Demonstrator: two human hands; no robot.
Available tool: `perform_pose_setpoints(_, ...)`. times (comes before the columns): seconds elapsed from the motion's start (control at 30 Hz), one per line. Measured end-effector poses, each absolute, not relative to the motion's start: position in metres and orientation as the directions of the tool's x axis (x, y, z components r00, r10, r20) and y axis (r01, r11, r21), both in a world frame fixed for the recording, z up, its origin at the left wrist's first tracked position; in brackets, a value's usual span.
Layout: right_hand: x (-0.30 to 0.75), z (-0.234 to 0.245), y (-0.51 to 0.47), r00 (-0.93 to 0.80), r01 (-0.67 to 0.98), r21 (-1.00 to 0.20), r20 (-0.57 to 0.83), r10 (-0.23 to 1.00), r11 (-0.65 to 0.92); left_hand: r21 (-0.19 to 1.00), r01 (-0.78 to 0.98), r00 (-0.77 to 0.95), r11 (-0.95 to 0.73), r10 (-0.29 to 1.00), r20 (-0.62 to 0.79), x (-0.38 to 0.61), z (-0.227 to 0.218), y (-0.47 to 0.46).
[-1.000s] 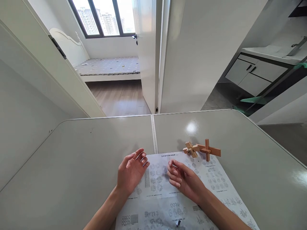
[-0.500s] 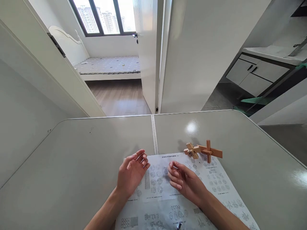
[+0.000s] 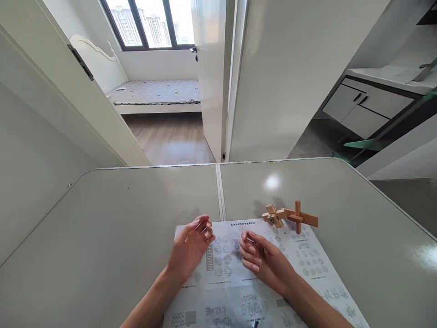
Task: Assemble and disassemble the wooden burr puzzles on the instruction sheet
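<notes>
A large printed sheet (image 3: 225, 291) covered in small diagrams lies on the table. Over its left edge, my left hand (image 3: 191, 248) is held palm inward, its fingers slightly bent and apart, with nothing in them. Opposite it, my right hand (image 3: 262, 259) hovers above the middle of the sheet, fingers loosely curled and empty. Beyond my right hand, at the sheet's top right corner, sits a pale wooden interlocking puzzle (image 3: 274, 216) with dark markings. Touching or just beside it is a reddish-brown wooden cross-shaped puzzle (image 3: 298, 217).
The pale table (image 3: 102, 237) has a seam (image 3: 220, 191) down its middle. A small dark object (image 3: 256, 324) shows at the bottom edge. Past the table are an open door (image 3: 211, 77), a bed (image 3: 157, 93) and a kitchen cabinet (image 3: 362, 107).
My left hand has shifted very slightly, with its fingers a touch lower. The right hand and the wooden puzzles look the same, apart from a slight camera shift.
</notes>
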State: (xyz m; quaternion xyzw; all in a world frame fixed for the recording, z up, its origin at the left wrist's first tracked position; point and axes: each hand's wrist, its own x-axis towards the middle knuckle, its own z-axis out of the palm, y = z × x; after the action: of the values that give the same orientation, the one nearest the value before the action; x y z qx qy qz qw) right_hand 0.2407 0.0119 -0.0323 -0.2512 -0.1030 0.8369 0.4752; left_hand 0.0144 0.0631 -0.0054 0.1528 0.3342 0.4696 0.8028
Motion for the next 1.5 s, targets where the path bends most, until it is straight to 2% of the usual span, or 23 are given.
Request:
perform_pose_setpoints(0.87,0.2402,-0.0330,0.0124,-0.427,-0.772,-0.372,-0.298,0.854,-0.516,0.694,-0.524,0.365,0.493,0.867,-0.340,0.0182,-0.0123,0.0616)
perform_pose_setpoints(1.5,0.2412,-0.0338,0.0119,-0.436,-0.770,-0.365,-0.298,0.849,-0.523,0.715,-0.479,0.378,0.509,0.855,-0.355,0.0183,-0.0101,0.0614)
